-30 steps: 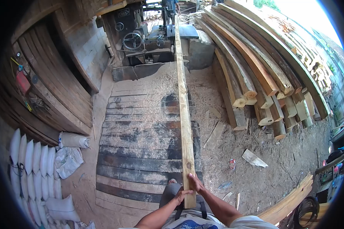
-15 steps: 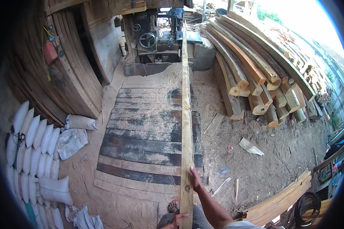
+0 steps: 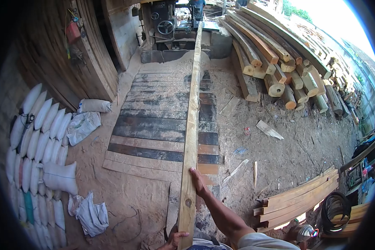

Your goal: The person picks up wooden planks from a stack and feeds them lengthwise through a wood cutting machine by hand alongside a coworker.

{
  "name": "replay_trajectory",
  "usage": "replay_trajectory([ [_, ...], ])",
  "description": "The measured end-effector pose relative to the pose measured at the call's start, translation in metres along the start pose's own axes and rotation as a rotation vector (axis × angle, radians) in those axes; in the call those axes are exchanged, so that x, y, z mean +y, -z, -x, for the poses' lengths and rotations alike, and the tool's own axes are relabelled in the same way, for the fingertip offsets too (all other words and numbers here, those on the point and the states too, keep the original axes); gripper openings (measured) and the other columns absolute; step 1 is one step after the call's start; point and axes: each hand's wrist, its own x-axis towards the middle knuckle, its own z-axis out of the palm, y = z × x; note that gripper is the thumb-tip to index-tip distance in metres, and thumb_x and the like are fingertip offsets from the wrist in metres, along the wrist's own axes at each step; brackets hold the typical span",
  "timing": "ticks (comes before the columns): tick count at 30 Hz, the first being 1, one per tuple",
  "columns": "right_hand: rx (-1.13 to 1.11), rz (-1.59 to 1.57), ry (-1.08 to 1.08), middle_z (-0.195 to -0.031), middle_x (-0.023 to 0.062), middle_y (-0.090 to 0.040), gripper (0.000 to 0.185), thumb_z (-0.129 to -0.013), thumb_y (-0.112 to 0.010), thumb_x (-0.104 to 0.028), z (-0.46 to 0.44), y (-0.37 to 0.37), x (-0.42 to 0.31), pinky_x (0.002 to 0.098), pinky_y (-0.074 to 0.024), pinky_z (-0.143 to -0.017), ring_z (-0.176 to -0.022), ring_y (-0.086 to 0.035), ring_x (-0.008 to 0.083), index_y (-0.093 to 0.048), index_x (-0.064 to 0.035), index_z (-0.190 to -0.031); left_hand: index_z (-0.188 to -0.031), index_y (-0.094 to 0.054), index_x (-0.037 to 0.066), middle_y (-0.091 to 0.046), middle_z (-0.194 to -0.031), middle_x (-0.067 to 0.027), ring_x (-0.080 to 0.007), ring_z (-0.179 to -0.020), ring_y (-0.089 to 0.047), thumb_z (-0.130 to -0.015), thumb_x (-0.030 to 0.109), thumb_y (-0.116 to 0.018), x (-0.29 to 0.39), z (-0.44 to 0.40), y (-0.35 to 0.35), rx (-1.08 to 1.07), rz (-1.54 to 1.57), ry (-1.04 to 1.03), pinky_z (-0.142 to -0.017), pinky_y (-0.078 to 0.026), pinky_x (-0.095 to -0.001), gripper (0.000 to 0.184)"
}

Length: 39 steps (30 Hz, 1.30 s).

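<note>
Long sawn timber (image 3: 192, 108) runs from person's waist out over plank flooring (image 3: 154, 123) to handwheel machine (image 3: 166, 28); far-end contact too small to tell. Left hand (image 3: 177, 240) clasps near end, thumb on top. Right hand (image 3: 199, 181) against right edge, finger closure unclear.

Near, the bottom edge cuts off the left forearm (image 3: 166, 246), and the plank (image 3: 192, 121) hides part of the left hand (image 3: 177, 239) and right hand (image 3: 199, 182). Far off, the top edge crops a person (image 3: 198, 7); whether plank meets machine (image 3: 166, 28) is too small to tell.
</note>
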Motion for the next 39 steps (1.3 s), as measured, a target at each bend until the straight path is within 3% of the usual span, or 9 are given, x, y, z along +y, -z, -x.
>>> replay_trajectory([
  [2, -0.068, -0.188, -0.176, -0.116, 0.0086, -0.065, 0.057, -0.099, -0.057, -0.05, 0.035, 0.02, 0.034, 0.0341, -0.0499, -0.092, -0.102, -0.063, 0.0186, -0.055, -0.0046, -0.133, -0.133, -0.055, 0.003, -0.064, -0.102, -0.0128, -0.0252, -0.082, -0.064, -0.083, 0.008, -0.068, -0.025, 0.048, -0.046, 0.181, 0.008, -0.058, -0.071, -0.058, -0.0371, 0.052],
  [4, -0.145, -0.317, -0.286, -0.111, 0.0086, -0.067, 0.055, -0.099, -0.056, -0.051, 0.053, 0.027, 0.045, 0.0357, -0.0537, -0.086, -0.095, -0.066, 0.0185, -0.056, -0.0074, -0.132, -0.134, -0.054, 0.003, -0.064, -0.102, -0.0127, -0.0252, -0.082, -0.064, -0.083, 0.007, -0.068, -0.039, 0.049, -0.036, 0.159, -0.011, -0.074, -0.072, -0.058, -0.0371, 0.053],
  [10, -0.078, 0.003, -0.154, -0.112, 0.0086, -0.065, 0.058, -0.099, -0.056, -0.053, 0.062, 0.027, 0.03, 0.0346, -0.0506, -0.089, -0.099, -0.063, 0.0181, -0.056, -0.0037, -0.13, -0.135, -0.054, 0.003, -0.064, -0.104, -0.0123, -0.0252, -0.084, -0.064, -0.082, 0.005, -0.068, -0.063, 0.022, 0.007, 0.045, -0.122, -0.143, -0.072, -0.058, -0.0371, 0.055],
  [17, -0.008, 0.193, 0.036, -0.115, 0.0098, -0.064, 0.062, -0.1, -0.053, -0.055, 0.044, -0.008, -0.023, 0.0322, -0.048, -0.092, -0.103, -0.06, 0.0177, -0.056, -0.0006, -0.13, -0.136, -0.053, 0.004, -0.064, -0.106, -0.0118, -0.0251, -0.086, -0.064, -0.081, 0.003, -0.068, -0.032, -0.01, 0.008, 0.035, -0.243, -0.251, -0.073, -0.058, -0.0371, 0.058],
  [23, -0.001, 0.234, -0.044, -0.118, 0.0091, -0.064, 0.064, -0.1, -0.052, -0.056, -0.012, 0.0, -0.034, 0.0316, -0.0455, -0.096, -0.106, -0.058, 0.0169, -0.056, -0.0007, -0.131, -0.138, -0.052, 0.004, -0.064, -0.108, -0.0115, -0.0251, -0.088, -0.064, -0.08, 0.002, -0.068, -0.004, -0.035, 0.005, 0.065, -0.357, -0.34, -0.074, -0.058, -0.0371, 0.06],
  [27, -0.047, 0.231, -0.061, -0.136, 0.0098, -0.057, 0.074, -0.099, -0.055, -0.055, -0.044, 0.005, -0.047, 0.0326, -0.0409, -0.104, -0.121, -0.053, 0.0192, -0.04, -0.0059, -0.152, -0.138, -0.052, 0.004, -0.064, -0.109, -0.0112, -0.025, -0.089, -0.064, -0.079, 0.001, -0.068, 0.011, -0.056, 0.005, 0.091, -0.443, -0.413, -0.074, -0.058, -0.0371, 0.062],
  [32, -0.023, 0.214, -0.041, -0.136, 0.0095, -0.057, 0.075, -0.098, -0.058, -0.054, -0.103, 0.007, -0.062, 0.0311, -0.0413, -0.103, -0.12, -0.053, 0.0184, -0.039, -0.0066, -0.154, -0.139, -0.052, 0.006, -0.065, -0.109, -0.0101, -0.0263, -0.094, -0.063, -0.075, 0.001, -0.069, 0.055, -0.088, -0.013, 0.027, -0.204, -0.226, -0.078, -0.057, -0.0379, 0.067],
  [35, 0.022, 0.149, -0.004, -0.119, 0.0063, -0.062, 0.065, -0.099, -0.056, -0.056, -0.129, -0.004, -0.087, 0.0306, -0.0443, -0.096, -0.108, -0.056, 0.0156, -0.054, -0.0033, -0.137, -0.137, -0.053, 0.005, -0.065, -0.107, -0.01, -0.0266, -0.094, -0.063, -0.073, 0.002, -0.069, 0.108, -0.1, -0.057, -0.015, -0.103, -0.092, -0.079, -0.057, -0.0378, 0.066],
  [39, 0.009, 0.152, -0.098, -0.132, 0.0064, -0.059, 0.075, -0.097, -0.061, -0.051, -0.183, 0.004, -0.109, 0.0285, -0.0427, -0.1, -0.114, -0.054, 0.015, -0.039, -0.0073, -0.154, -0.136, -0.054, 0.004, -0.065, -0.106, -0.0099, -0.0265, -0.094, -0.063, -0.073, 0.003, -0.069, 0.165, -0.127, -0.099, -0.033, -0.116, -0.05, -0.079, -0.057, -0.0377, 0.065],
])
